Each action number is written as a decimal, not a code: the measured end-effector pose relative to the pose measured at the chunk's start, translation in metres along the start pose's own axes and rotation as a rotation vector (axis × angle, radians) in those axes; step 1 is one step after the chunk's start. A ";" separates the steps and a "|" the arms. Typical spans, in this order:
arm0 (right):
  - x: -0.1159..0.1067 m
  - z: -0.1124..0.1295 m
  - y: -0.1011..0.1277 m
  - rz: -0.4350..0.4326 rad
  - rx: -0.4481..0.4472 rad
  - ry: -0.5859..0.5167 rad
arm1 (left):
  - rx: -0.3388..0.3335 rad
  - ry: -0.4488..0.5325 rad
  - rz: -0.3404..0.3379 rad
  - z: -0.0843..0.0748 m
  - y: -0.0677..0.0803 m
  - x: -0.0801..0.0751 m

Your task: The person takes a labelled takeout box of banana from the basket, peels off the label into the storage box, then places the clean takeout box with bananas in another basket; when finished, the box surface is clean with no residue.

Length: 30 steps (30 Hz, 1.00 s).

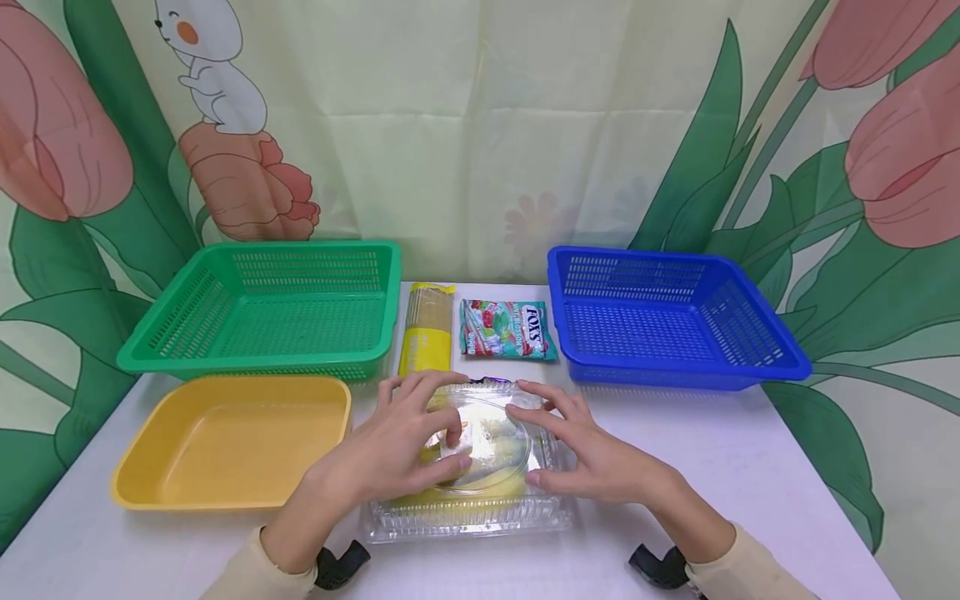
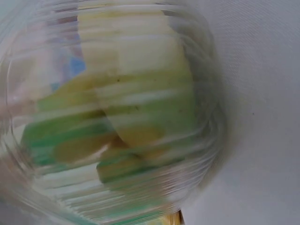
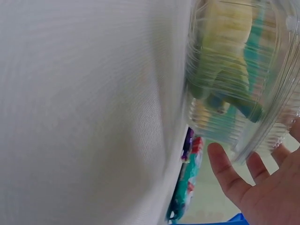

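White tabletop [image 1: 750, 467] carries a clear clamshell box [image 1: 465, 512]; left hand [image 1: 405, 450] and right hand [image 1: 592, 454] rest on it, fingers loosely spread, gripping nothing. Uneven pressing might buckle the thin lid.

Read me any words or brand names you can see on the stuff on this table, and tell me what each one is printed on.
"FOX'S" on the teal candy bag.
Yellow spaghetti packet: print too small to read.
Clear plastic container under both hands: no legible text; both wrist views are blurred.

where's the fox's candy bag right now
In the head view, the Fox's candy bag lies at the table's back centre, between the spaghetti packet and the blue basket.
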State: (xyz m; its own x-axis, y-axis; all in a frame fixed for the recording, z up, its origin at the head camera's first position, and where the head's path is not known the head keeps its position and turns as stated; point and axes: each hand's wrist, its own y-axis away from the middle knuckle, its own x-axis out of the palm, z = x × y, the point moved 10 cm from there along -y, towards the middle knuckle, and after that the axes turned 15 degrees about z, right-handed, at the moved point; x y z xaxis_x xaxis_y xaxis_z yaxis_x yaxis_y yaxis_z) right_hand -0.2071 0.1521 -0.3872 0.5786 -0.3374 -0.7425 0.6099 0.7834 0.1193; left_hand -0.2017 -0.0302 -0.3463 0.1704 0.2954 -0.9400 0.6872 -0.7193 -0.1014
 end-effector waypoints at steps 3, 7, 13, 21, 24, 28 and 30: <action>0.000 0.000 0.000 0.000 0.006 -0.002 | 0.008 0.008 -0.003 0.000 0.000 0.000; 0.001 -0.001 0.000 0.002 0.016 -0.005 | 0.016 0.027 0.001 -0.001 -0.001 0.001; 0.001 -0.002 0.000 0.006 0.017 -0.014 | 0.028 0.102 0.002 0.001 0.001 0.000; 0.000 -0.001 0.000 0.011 -0.001 -0.016 | 0.087 0.152 -0.063 0.000 0.002 -0.006; -0.001 -0.001 -0.001 0.029 0.010 -0.017 | 0.090 0.210 -0.086 0.003 0.003 -0.007; -0.001 -0.002 -0.002 0.043 0.023 -0.012 | 0.097 0.311 -0.127 0.009 0.006 -0.009; -0.001 -0.003 -0.001 0.040 0.022 -0.006 | 0.092 0.393 -0.157 0.015 0.008 -0.012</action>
State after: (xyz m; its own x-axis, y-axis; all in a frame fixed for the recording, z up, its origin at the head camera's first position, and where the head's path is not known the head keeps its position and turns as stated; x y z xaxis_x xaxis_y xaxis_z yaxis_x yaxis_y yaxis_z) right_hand -0.2098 0.1525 -0.3884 0.6058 -0.3097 -0.7329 0.5984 0.7844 0.1632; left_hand -0.2089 -0.0492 -0.3410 0.3364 0.6101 -0.7174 0.6639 -0.6939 -0.2788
